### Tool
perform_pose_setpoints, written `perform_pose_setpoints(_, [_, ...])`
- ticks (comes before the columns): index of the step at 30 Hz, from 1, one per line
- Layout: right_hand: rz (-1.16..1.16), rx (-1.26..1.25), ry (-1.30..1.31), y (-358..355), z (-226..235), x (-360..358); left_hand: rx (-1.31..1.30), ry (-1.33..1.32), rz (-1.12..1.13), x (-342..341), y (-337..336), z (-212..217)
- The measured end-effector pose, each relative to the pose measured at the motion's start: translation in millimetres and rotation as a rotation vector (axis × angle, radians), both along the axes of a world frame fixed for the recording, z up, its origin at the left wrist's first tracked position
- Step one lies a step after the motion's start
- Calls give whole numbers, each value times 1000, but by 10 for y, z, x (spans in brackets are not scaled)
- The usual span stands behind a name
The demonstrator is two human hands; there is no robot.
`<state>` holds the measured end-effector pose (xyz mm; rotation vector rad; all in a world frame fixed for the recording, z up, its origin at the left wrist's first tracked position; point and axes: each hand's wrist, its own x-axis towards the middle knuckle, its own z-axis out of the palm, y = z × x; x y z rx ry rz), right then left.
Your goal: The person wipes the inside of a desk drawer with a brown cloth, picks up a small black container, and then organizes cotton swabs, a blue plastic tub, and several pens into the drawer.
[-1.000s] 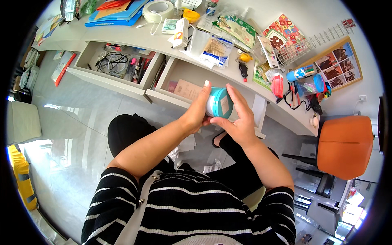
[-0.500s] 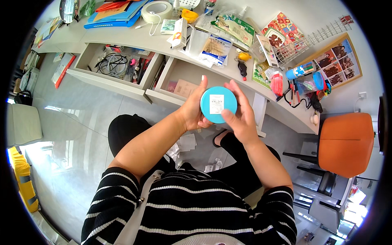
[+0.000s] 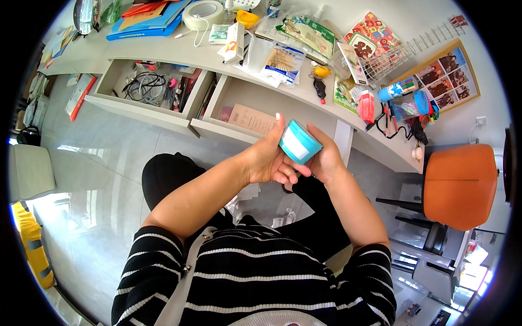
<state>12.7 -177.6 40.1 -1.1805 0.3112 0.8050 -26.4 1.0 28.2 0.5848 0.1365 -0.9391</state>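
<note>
Held at its right side by the right hand (image 3: pixel 329 158), the turquoise jar (image 3: pixel 309 140) was gripped with the palm curved close around it — and tilted, too, with its white label (image 3: pixel 297 148) turned up into view! On the other side, the left hand (image 3: pixel 265 158) was cupped loosely, its thumb raised by the jar's left edge and its fingers half curled below; whether any weight was taken by it could not be told. The jar was held up before the near edge of the desk (image 3: pixel 157 49), just in front of a pulled-out drawer (image 3: pixel 218 130), where a pale pink box (image 3: pixel 251 118) was seen lying flat. To the left, a second drawer (image 3: pixel 142 111) was drawn out as well, packed with tangled cables (image 3: pixel 145 87). Up on the desktop, a wide roll of tape (image 3: pixel 190 20) was seen beside blue folders (image 3: pixel 142 31) — and farther right, a clear packet (image 3: pixel 284 61) was set near the edge.
</note>
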Motion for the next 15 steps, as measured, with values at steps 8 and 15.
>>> perform_pose_setpoints(8, [98, -50, 16, -47, 220, 30, 421, -234, 227, -32, -1, 20])
perform_pose_setpoints(15, [72, -64, -291, -136, 271, -21, 670, -497, 360, -10, 84, 157])
